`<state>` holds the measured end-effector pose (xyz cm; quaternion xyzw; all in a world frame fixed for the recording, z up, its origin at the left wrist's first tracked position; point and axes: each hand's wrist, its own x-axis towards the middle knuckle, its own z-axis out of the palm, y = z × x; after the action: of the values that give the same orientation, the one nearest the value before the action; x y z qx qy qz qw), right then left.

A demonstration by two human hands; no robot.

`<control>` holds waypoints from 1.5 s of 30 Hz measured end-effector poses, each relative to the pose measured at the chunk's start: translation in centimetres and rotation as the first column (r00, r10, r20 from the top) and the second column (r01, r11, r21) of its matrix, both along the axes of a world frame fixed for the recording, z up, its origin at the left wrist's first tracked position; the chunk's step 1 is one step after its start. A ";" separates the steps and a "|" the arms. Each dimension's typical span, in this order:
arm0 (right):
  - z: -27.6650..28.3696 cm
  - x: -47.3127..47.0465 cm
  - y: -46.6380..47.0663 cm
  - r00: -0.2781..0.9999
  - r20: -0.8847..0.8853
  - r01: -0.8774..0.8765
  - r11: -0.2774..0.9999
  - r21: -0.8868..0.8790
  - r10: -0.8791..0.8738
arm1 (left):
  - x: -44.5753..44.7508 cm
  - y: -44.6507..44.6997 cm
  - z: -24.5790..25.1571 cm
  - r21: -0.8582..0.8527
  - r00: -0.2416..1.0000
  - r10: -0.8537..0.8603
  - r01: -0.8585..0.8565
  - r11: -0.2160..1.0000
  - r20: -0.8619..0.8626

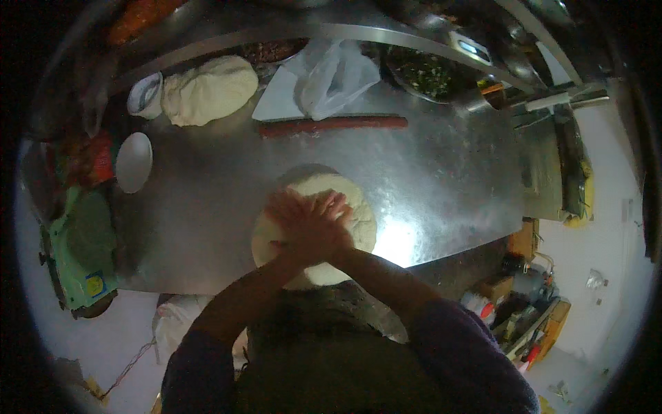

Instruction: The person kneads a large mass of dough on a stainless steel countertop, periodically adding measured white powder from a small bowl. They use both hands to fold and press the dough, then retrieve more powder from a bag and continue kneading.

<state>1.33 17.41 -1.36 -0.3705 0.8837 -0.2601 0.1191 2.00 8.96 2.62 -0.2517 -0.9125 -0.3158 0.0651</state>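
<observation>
A large round of pale dough lies on the steel worktop at its front edge, right before me. My left hand and my right hand overlap on the middle of it, with the wrists close together. The fingers look spread and press flat on the dough; neither hand grips anything. Blur and shadow make it hard to tell which hand lies on top. Beyond the dough, a reddish rolling pin lies crosswise.
Along the back stand a bigger dough mass, a white container, a clear plastic bag on a white board, and a bowl of chopped greens. A white bowl and a green machine are left.
</observation>
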 end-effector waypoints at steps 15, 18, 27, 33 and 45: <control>1.0 -7.2 3.5 0.991 0.044 0.118 0.979 0.164 -0.127 | -6.6 4.7 -0.2 0.289 0.989 0.006 0.038 0.957 -0.149; 3.2 -6.0 4.3 0.994 0.039 0.101 0.987 0.127 -0.107 | -5.3 2.9 3.1 0.126 0.921 0.144 -0.105 0.987 -0.362; 0.5 4.2 2.7 0.995 -0.020 -0.091 0.992 0.088 0.093 | 5.5 0.6 1.4 -0.239 0.996 0.067 -0.051 0.970 0.061; 1.8 3.3 2.0 0.994 -0.034 -0.104 0.989 0.108 0.108 | 6.1 0.1 2.2 0.034 0.986 0.136 -0.139 0.990 0.098; -0.8 8.4 -5.2 0.942 -0.101 -0.308 0.944 0.119 0.320 | 12.6 -2.7 0.1 -0.112 0.962 0.271 -0.267 0.957 0.023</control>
<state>9.70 12.18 -2.14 -0.5151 0.8308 -0.1697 0.1250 14.62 6.30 2.73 -0.1224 -0.9550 -0.2591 0.0764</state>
